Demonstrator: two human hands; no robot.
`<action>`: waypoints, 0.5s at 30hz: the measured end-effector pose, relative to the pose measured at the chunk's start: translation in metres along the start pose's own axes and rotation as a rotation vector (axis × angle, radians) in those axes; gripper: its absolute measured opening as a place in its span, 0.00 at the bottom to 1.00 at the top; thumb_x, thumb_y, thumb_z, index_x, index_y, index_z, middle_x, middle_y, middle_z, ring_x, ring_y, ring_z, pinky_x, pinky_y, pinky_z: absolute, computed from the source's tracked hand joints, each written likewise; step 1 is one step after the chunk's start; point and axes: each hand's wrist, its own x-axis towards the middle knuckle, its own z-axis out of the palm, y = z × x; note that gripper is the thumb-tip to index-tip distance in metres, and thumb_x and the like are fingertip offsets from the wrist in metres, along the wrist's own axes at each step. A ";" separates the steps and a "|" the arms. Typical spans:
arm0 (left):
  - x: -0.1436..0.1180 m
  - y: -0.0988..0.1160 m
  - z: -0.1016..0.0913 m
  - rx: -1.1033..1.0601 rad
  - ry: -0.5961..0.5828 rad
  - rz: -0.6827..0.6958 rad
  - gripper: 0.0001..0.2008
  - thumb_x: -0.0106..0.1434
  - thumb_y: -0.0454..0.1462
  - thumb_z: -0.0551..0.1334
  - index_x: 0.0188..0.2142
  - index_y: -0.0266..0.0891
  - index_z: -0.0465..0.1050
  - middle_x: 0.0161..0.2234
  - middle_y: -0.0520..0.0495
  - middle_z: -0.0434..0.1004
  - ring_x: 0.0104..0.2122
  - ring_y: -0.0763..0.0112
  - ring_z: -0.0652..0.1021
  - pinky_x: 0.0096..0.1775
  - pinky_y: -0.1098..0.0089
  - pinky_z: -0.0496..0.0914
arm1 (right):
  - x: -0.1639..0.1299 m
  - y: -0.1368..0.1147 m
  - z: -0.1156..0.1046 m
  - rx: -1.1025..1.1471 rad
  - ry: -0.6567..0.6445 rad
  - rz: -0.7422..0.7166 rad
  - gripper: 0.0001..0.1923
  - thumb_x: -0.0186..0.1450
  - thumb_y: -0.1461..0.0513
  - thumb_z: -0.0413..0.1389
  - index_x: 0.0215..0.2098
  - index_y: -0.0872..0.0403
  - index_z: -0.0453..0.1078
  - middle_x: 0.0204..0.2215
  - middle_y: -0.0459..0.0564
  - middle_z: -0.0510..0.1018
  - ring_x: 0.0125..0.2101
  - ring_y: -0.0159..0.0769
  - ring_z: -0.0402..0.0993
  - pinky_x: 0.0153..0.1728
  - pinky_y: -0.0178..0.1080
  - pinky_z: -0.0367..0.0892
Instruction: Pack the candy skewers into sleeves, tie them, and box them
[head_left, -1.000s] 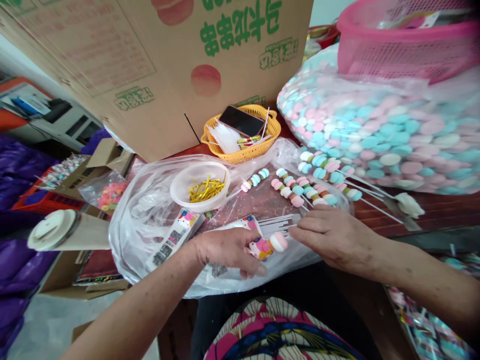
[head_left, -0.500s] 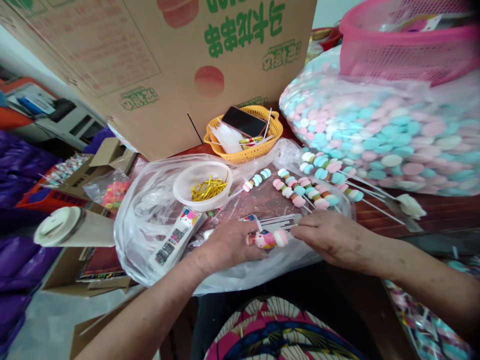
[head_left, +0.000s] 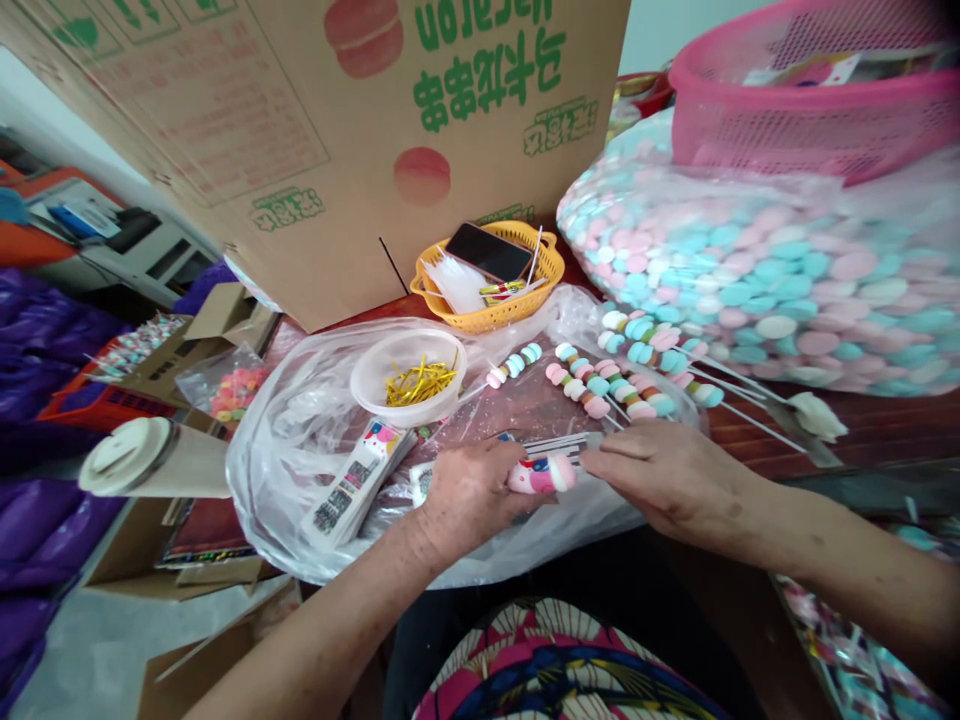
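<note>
My left hand (head_left: 472, 485) is closed around a marshmallow skewer (head_left: 562, 472) in a printed wrapper. The skewer's pink end points toward my right hand, and most of its length is hidden by my fingers. My right hand (head_left: 652, 465) is pinched just right of that end; what its fingertips grip, if anything, is hidden. Behind both hands lie several white sticks (head_left: 559, 445). Farther back, more marshmallow skewers (head_left: 592, 380) rest in a bunch on the clear plastic sheet. A stack of printed wrappers (head_left: 360, 480) lies left of my left hand.
A white bowl (head_left: 367, 385) holds gold twist ties. Behind it, a yellow basket (head_left: 480, 322) carries a phone. A big bag of marshmallows (head_left: 750, 290) sits at right under a pink basket (head_left: 750, 125). A cardboard box (head_left: 262, 150) stands at the back; a lidded cup (head_left: 180, 458) is at left.
My left hand has shifted slightly right along the skewer and turned, covering the brown-and-pink part that showed near its fingers. My right hand stays in nearly the same place. The view has tilted a little.
</note>
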 end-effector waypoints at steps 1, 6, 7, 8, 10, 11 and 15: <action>0.002 0.002 -0.003 -0.070 -0.068 -0.040 0.17 0.53 0.51 0.68 0.31 0.39 0.74 0.26 0.51 0.75 0.26 0.70 0.73 0.29 0.71 0.60 | 0.002 0.002 -0.001 -0.038 0.010 -0.032 0.13 0.61 0.73 0.45 0.32 0.56 0.70 0.24 0.48 0.74 0.24 0.34 0.65 0.28 0.39 0.52; 0.003 0.009 -0.015 -0.429 -0.251 -0.092 0.18 0.50 0.47 0.71 0.32 0.38 0.72 0.24 0.56 0.67 0.25 0.75 0.65 0.28 0.74 0.57 | 0.004 0.011 -0.007 -0.190 0.030 -0.101 0.12 0.61 0.73 0.48 0.33 0.56 0.70 0.24 0.47 0.73 0.27 0.36 0.64 0.31 0.40 0.52; 0.003 0.010 -0.014 -0.484 -0.257 -0.096 0.18 0.50 0.47 0.72 0.32 0.38 0.72 0.23 0.56 0.66 0.25 0.75 0.65 0.28 0.74 0.57 | 0.004 0.010 -0.006 -0.181 0.033 -0.105 0.11 0.62 0.72 0.48 0.33 0.56 0.70 0.24 0.47 0.73 0.26 0.36 0.64 0.31 0.40 0.52; 0.004 0.010 -0.013 -0.521 -0.264 -0.100 0.17 0.50 0.47 0.72 0.31 0.37 0.71 0.23 0.57 0.65 0.25 0.76 0.64 0.28 0.74 0.56 | 0.004 0.009 -0.004 -0.161 0.033 -0.107 0.11 0.62 0.72 0.48 0.33 0.56 0.70 0.24 0.47 0.73 0.26 0.36 0.63 0.31 0.40 0.52; 0.006 0.010 -0.009 -0.555 -0.272 -0.110 0.18 0.50 0.46 0.72 0.28 0.37 0.69 0.22 0.57 0.62 0.25 0.76 0.62 0.28 0.74 0.56 | 0.004 0.005 0.002 -0.109 0.034 -0.105 0.12 0.61 0.72 0.47 0.33 0.56 0.70 0.24 0.47 0.72 0.25 0.35 0.63 0.30 0.40 0.52; 0.007 0.010 -0.007 -0.568 -0.274 -0.116 0.18 0.49 0.47 0.72 0.27 0.37 0.69 0.22 0.57 0.62 0.26 0.75 0.62 0.29 0.74 0.57 | 0.005 0.003 0.004 -0.087 0.034 -0.102 0.12 0.61 0.72 0.47 0.33 0.56 0.70 0.24 0.47 0.72 0.25 0.35 0.63 0.29 0.40 0.52; 0.008 0.009 -0.006 -0.569 -0.329 -0.151 0.21 0.49 0.50 0.71 0.32 0.38 0.69 0.27 0.55 0.68 0.29 0.72 0.68 0.32 0.73 0.62 | 0.008 0.002 0.005 -0.066 0.015 -0.082 0.12 0.61 0.72 0.47 0.33 0.55 0.71 0.23 0.47 0.72 0.25 0.34 0.64 0.28 0.39 0.52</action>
